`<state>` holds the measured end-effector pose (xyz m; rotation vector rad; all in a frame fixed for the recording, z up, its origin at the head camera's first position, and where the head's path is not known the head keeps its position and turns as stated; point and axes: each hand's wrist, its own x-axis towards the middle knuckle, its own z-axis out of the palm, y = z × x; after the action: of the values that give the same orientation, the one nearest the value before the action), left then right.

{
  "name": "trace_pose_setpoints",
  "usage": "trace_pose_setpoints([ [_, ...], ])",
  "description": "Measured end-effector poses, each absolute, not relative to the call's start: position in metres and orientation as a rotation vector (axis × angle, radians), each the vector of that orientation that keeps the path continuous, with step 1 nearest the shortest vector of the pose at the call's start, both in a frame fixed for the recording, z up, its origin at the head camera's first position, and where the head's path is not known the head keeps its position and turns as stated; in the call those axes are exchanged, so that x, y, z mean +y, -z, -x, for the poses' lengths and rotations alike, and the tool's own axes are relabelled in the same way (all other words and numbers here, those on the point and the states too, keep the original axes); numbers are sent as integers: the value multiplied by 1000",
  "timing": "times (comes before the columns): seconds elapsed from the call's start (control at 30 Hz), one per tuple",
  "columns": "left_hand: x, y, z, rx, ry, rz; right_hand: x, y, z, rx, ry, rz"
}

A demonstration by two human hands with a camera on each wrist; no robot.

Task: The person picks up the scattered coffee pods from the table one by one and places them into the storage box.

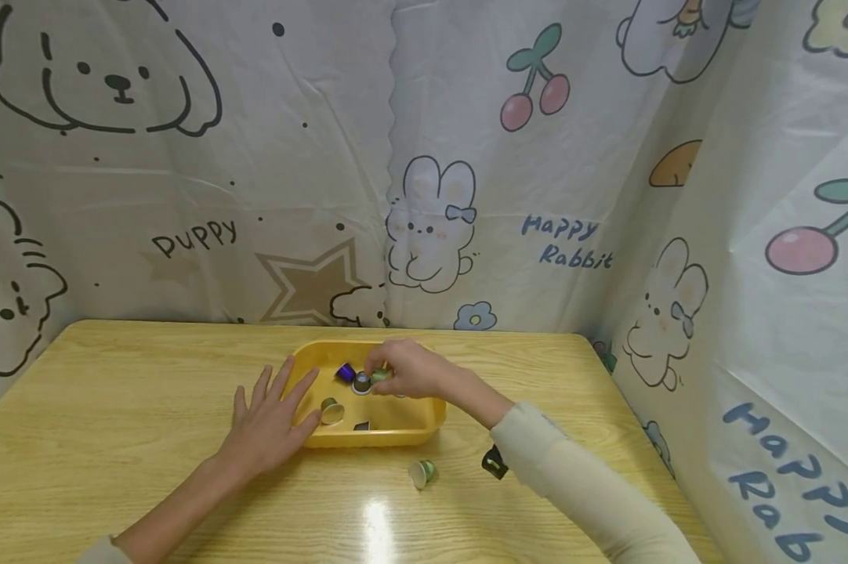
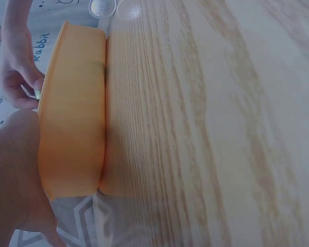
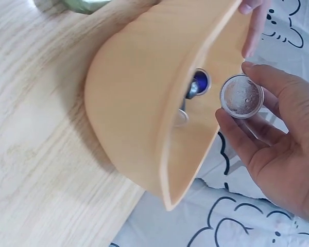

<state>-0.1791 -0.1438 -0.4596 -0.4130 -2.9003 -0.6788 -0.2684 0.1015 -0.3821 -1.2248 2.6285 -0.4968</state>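
Note:
A yellow plastic tray (image 1: 396,440) stands on the table. My left hand (image 1: 272,415) rests on its left end with spread fingers reaching over the rim. Above the tray's inside, my right hand (image 1: 413,368) pinches a green coffee capsule (image 1: 379,376). Its pale round lid end (image 3: 241,96) faces the right wrist camera, between thumb and fingers. Inside the tray lie a purple capsule (image 1: 346,373), a dark capsule (image 1: 361,383), an olive capsule (image 1: 332,411) and another dark capsule (image 1: 362,427) partly hidden by the front wall.
On the table before the tray lies a green capsule (image 1: 422,473) on its side. A black capsule (image 1: 494,462) sits farther right, partly behind the right sleeve (image 1: 558,462). A printed cloth (image 1: 311,157) hangs behind the table and along its right side.

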Motion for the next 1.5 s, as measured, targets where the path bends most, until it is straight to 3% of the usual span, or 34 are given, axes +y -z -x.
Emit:
trace_pose_setpoints([
  [1.5, -144, 460, 181, -2890, 686, 407, 97, 429, 267, 2602, 304, 1209],
])
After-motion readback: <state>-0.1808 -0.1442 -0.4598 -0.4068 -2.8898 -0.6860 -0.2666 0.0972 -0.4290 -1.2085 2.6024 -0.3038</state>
